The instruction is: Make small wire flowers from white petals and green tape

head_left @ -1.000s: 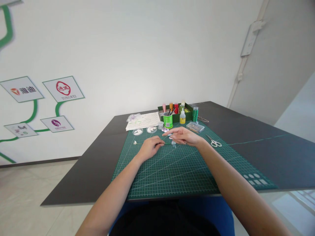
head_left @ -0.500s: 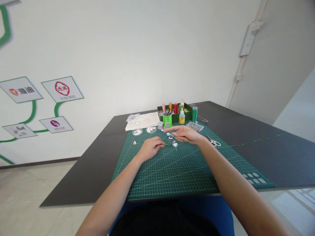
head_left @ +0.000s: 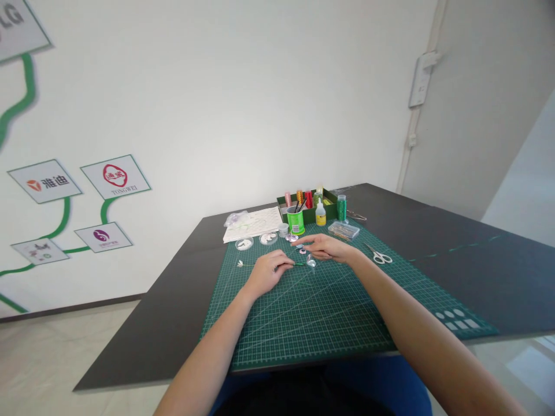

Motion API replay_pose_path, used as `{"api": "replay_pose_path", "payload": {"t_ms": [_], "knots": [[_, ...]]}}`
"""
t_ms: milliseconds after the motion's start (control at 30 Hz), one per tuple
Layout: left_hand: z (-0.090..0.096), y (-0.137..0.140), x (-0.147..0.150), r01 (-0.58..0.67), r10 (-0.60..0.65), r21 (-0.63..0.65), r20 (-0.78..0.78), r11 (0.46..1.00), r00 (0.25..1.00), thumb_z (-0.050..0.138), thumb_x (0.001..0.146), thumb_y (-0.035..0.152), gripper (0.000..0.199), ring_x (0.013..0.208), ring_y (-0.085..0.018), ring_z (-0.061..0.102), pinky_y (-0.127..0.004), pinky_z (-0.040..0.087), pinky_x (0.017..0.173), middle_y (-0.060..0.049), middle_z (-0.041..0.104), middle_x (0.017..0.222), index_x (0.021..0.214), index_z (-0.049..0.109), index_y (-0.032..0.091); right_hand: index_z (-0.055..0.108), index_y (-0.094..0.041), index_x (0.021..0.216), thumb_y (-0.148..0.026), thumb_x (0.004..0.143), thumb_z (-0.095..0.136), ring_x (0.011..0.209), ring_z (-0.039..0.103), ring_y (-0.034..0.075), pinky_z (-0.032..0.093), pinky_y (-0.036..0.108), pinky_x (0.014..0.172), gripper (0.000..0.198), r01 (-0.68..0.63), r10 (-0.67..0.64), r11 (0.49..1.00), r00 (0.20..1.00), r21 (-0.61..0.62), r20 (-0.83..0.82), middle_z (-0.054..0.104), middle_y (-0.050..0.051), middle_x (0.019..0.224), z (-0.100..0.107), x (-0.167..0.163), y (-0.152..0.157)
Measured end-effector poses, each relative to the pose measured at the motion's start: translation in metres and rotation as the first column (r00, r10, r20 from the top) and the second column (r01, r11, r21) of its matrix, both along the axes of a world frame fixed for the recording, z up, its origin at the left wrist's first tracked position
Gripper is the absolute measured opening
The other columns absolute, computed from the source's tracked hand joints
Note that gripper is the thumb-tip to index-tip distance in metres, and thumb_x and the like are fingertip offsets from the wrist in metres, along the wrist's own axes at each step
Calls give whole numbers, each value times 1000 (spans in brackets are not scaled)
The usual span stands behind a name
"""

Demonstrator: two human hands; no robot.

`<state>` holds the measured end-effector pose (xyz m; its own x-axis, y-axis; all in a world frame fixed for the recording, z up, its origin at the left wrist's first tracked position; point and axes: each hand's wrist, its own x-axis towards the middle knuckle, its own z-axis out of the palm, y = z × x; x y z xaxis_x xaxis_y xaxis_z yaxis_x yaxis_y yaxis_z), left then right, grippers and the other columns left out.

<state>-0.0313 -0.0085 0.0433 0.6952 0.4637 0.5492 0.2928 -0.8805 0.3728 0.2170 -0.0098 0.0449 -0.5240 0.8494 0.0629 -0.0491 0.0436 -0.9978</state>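
Low over the green cutting mat (head_left: 303, 306), my left hand (head_left: 267, 273) is closed on a thin green flower stem (head_left: 299, 264). The stem lies sideways; a small white bud (head_left: 240, 263) shows at its left end and a shiny, clear-looking petal (head_left: 311, 262) at its right. My right hand (head_left: 327, 248) hovers just beyond that petal, index finger stretched to the left and the other fingers curled. Whatever these curled fingers hold, if anything, is too small to make out. Under its fingertips are pale, iridescent petal pieces (head_left: 302, 251), partly hidden.
Behind the hands stand a green can (head_left: 296, 222) with dark-handled tools, a glue bottle (head_left: 320, 215), a green thread spool (head_left: 341, 208) and a box (head_left: 333, 209) of spools. White scissors (head_left: 380, 257) and a clear case (head_left: 344, 230) lie right; shallow dishes (head_left: 244, 244) and white sheets (head_left: 254, 224) lie left.
The view has shifted, so the scene sits slightly lower. My left hand keeps its hold on the stem; my right hand stays near the petals with its index finger stretched out.
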Motion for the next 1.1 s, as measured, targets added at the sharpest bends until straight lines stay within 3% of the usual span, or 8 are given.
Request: {"api": "replay_pose_path", "payload": {"t_ms": [700,1100], "knots": [[2,-2,2,1,12,-96,140,995,990,64,88,22,12,82,-15,62,-26,46,77,-4,69,87,93,75,22,64,-9,120,-37,82,59,34,24,6,16,19,35,48,29,-35,999,972,32,234,36,-11,39,-2,-19,0],[4,0,2,-8,53,-183,244,983,968,66,86,27,13,72,-15,59,-26,44,67,-5,67,80,85,75,18,60,-6,122,-27,77,58,31,21,6,15,19,36,49,15,-13,1000,982,-9,187,34,-12,33,-8,-18,4]]}}
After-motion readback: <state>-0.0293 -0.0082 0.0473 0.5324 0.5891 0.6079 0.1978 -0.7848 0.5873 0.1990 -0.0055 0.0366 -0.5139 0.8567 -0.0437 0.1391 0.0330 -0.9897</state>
